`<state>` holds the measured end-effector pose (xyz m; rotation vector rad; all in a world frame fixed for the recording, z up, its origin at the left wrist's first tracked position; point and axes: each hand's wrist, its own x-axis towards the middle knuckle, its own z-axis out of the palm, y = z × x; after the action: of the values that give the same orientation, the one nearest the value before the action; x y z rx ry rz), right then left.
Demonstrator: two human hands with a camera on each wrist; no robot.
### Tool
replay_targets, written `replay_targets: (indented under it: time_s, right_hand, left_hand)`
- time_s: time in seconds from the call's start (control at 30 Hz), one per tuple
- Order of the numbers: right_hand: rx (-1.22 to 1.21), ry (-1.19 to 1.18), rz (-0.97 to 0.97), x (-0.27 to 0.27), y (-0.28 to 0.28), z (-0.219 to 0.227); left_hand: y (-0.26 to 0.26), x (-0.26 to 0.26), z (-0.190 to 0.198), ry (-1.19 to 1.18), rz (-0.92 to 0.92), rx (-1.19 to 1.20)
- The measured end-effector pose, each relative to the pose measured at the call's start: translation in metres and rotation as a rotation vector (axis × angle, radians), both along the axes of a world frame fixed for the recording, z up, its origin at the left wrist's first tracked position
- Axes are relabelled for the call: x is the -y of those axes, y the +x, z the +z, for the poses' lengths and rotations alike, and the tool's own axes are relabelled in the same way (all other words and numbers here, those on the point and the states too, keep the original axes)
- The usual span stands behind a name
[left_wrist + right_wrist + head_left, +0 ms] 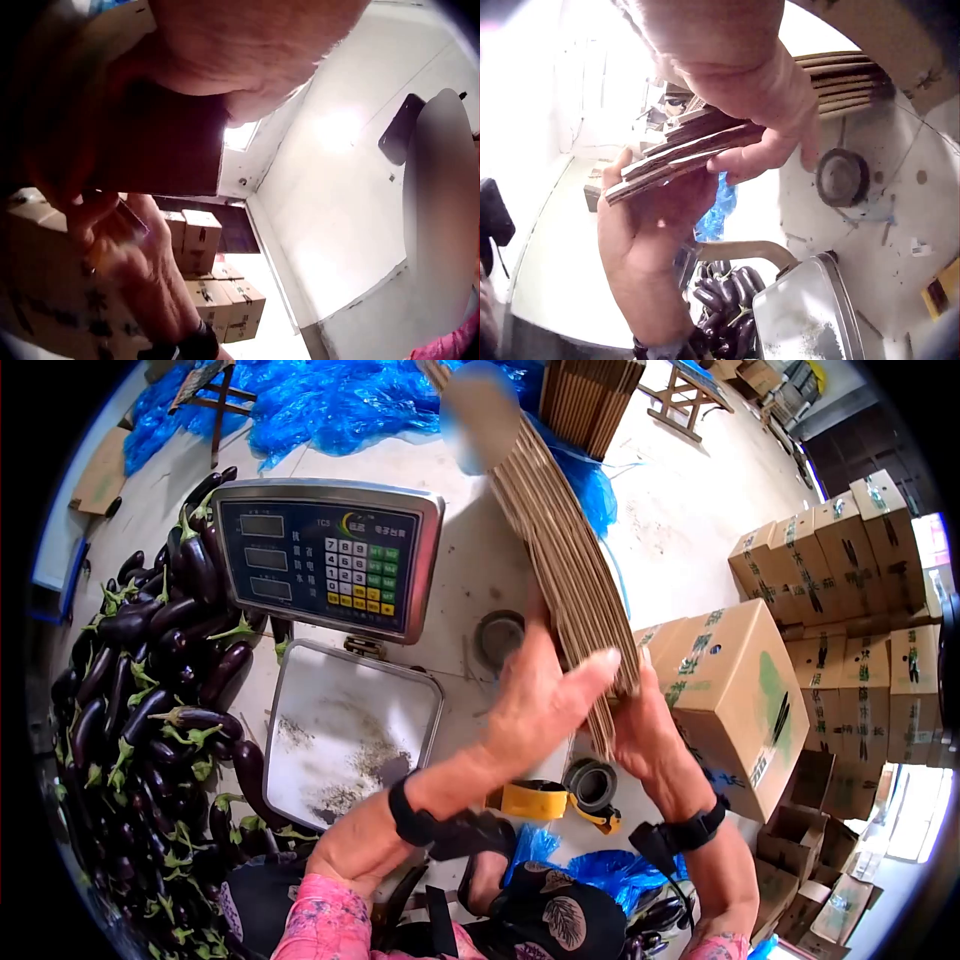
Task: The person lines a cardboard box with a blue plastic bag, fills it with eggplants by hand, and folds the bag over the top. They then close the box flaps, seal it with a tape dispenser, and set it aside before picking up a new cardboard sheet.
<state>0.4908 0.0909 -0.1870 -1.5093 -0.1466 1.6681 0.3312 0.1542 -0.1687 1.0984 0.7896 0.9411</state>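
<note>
Both hands hold a thick bundle of flattened cardboard boxes (572, 550), tilted on edge so its many layers show. My left hand (540, 695) grips the bundle's left side near its lower end, thumb across the layered edges. On the opposite side my right hand (655, 730) holds the lower right corner. In the right wrist view the layer ends (690, 154) sit unevenly between the right hand (742, 82) and the left hand (656, 232). The left wrist view shows the cardboard's dark flat face (165, 150) beside the right hand's fingers.
A platform scale with a keypad display (325, 555) and bare pan (350, 710) stands left. Eggplants (130, 690) are heaped beyond it. Packed cartons (740, 700) stack at right. Tape rolls (590, 785), a yellow tape dispenser (533, 800) and blue plastic film (340, 410) lie around.
</note>
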Motion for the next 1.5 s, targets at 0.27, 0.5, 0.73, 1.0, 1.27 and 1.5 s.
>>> replay_targets:
  time_s: [0.27, 0.5, 0.73, 1.0, 1.27, 1.5]
  right_hand:
    - [0.932, 0.200, 0.483, -0.029, 0.029, 0.027]
    - [0.808, 0.555, 0.272, -0.050, 0.033, 0.003]
    - [0.863, 0.571, 0.206, -0.062, -0.001, -0.011]
    - [0.720, 0.547, 0.355, -0.005, -0.065, 0.047]
    - [0.777, 0.537, 0.215, 0.000, -0.105, 0.036]
    - [0.768, 0.523, 0.164, 0.007, -0.113, 0.038]
  left_hand:
    - [0.000, -0.051, 0.015, 0.203, 0.092, -0.286]
    - [0.025, -0.052, -0.015, 0.190, 0.045, -0.193]
    - [0.007, -0.036, 0.001, -0.076, 0.055, 0.127]
    - [-0.066, 0.019, 0.039, 0.054, -0.019, -0.064]
    - [-0.096, 0.023, 0.034, 0.262, 0.095, -0.235]
    - [-0.105, 0.027, 0.008, 0.307, 0.069, -0.256]
